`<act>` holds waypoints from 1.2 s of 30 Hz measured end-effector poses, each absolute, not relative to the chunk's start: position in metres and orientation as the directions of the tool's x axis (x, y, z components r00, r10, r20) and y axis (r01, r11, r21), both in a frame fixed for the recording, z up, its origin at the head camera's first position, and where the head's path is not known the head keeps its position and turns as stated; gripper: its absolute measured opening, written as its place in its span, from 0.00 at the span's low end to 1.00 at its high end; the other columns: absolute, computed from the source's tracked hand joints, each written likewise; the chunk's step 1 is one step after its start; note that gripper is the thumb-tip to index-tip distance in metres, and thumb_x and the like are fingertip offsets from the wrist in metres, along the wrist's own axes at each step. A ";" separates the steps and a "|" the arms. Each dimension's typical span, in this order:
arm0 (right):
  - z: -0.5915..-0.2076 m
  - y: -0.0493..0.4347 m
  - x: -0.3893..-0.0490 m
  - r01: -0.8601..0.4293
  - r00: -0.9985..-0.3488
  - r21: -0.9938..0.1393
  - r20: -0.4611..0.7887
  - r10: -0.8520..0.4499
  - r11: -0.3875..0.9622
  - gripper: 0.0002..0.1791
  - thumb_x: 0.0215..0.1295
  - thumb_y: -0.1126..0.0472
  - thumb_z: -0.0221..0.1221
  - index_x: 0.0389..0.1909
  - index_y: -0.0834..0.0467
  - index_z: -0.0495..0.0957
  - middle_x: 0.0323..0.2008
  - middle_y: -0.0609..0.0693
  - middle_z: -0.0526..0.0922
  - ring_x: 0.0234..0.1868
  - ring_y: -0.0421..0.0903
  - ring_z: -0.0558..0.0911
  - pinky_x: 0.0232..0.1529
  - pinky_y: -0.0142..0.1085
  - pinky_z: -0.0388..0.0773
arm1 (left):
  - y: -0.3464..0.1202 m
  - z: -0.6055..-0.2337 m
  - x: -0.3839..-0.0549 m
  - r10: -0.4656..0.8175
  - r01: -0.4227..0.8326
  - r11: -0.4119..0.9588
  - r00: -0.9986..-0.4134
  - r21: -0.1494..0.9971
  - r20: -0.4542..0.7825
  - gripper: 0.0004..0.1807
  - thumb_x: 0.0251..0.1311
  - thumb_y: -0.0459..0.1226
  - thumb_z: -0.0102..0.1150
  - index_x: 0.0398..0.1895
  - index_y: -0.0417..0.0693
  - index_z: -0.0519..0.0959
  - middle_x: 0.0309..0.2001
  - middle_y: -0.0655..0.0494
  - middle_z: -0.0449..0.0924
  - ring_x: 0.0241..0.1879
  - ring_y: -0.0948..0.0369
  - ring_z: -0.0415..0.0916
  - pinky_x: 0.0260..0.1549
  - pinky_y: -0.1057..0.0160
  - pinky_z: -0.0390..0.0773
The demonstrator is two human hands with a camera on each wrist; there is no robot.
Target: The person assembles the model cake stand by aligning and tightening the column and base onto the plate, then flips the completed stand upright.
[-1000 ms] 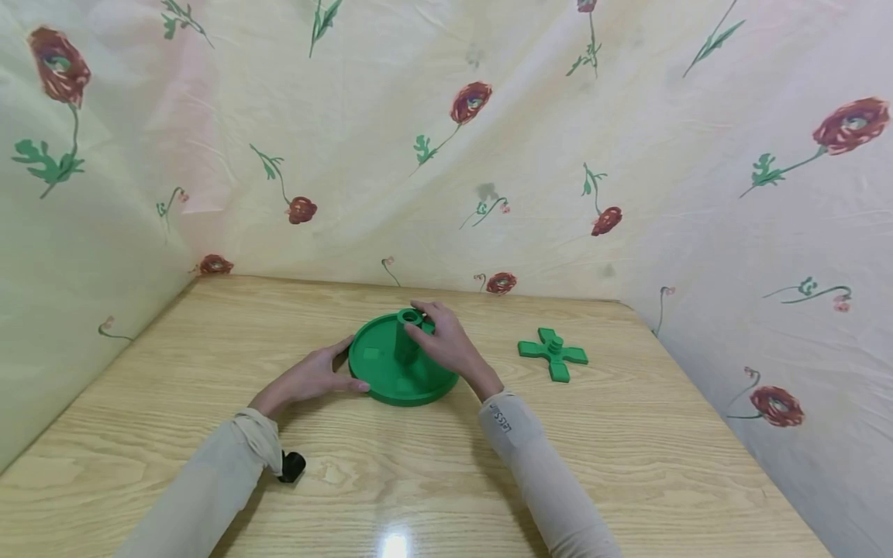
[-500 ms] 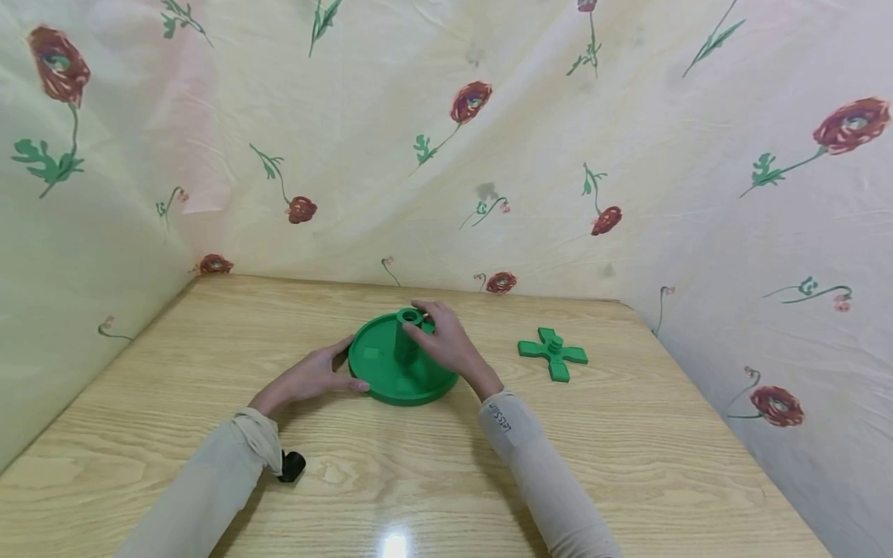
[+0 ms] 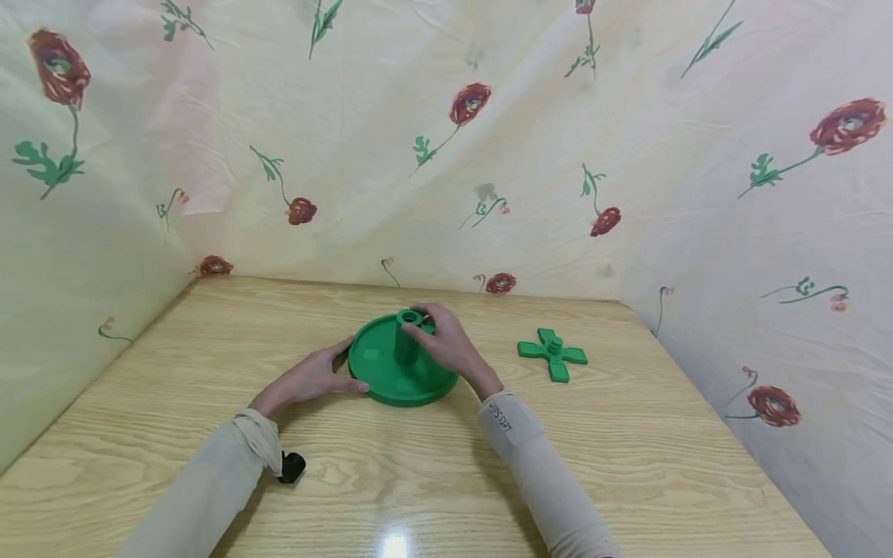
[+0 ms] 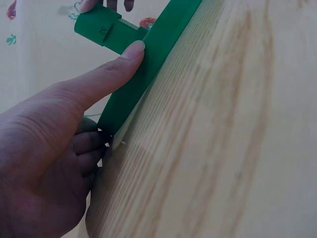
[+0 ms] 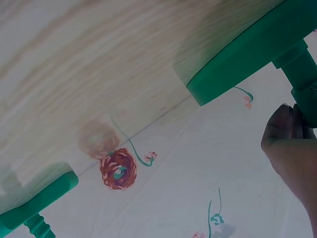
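A round green tray (image 3: 380, 380) with a low rim lies on the table. From its middle rises an upright green hollow post (image 3: 407, 345), open at the top. My left hand (image 3: 314, 376) grips the tray's left edge; in the left wrist view the thumb (image 4: 119, 67) lies on the rim while the other fingers curl low at the edge. My right hand (image 3: 449, 341) holds the post near its top, thumb in front and fingers behind. Dark marks like digits show on the post (image 4: 99, 29) in the left wrist view.
To the right of the tray, a green cross-shaped piece (image 3: 537, 350) with a threaded stub lies on the wooden table (image 3: 628, 449). Close to the left sleeve is a small black object (image 3: 293, 466). Flower-patterned cloth (image 3: 349, 155) hangs behind and on both sides.
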State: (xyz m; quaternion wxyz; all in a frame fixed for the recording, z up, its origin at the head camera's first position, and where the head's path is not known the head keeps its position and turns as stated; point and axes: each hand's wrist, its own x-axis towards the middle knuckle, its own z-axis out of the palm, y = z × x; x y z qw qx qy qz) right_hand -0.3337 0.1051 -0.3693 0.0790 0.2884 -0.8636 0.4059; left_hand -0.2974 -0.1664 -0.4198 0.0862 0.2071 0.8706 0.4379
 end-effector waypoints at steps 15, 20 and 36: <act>-0.368 0.125 -0.332 -0.512 -0.854 -0.667 0.326 -0.405 0.541 0.26 0.77 0.59 0.61 0.69 0.68 0.71 0.58 0.64 0.79 0.59 0.59 0.79 0.59 0.51 0.77 | -0.167 -0.421 -0.296 0.439 0.300 0.530 -0.897 0.793 0.046 0.61 0.60 0.53 0.74 0.83 0.35 0.46 0.79 0.32 0.51 0.77 0.36 0.48 0.70 0.33 0.56; -0.366 0.142 -0.332 -0.529 -0.846 -0.637 0.346 -0.405 0.561 0.26 0.77 0.60 0.60 0.68 0.71 0.71 0.59 0.68 0.77 0.59 0.61 0.78 0.59 0.55 0.77 | -0.167 -0.420 -0.297 0.443 0.306 0.529 -0.895 0.792 0.050 0.61 0.60 0.53 0.74 0.83 0.35 0.46 0.79 0.32 0.51 0.77 0.36 0.48 0.70 0.34 0.56; -0.369 0.201 -0.325 -0.465 -0.885 -0.591 0.337 -0.323 0.659 0.27 0.77 0.59 0.59 0.68 0.72 0.70 0.59 0.69 0.76 0.59 0.66 0.77 0.55 0.57 0.76 | -0.167 -0.419 -0.295 0.445 0.303 0.520 -0.894 0.798 0.050 0.61 0.60 0.52 0.75 0.83 0.35 0.47 0.79 0.32 0.51 0.78 0.37 0.48 0.70 0.35 0.57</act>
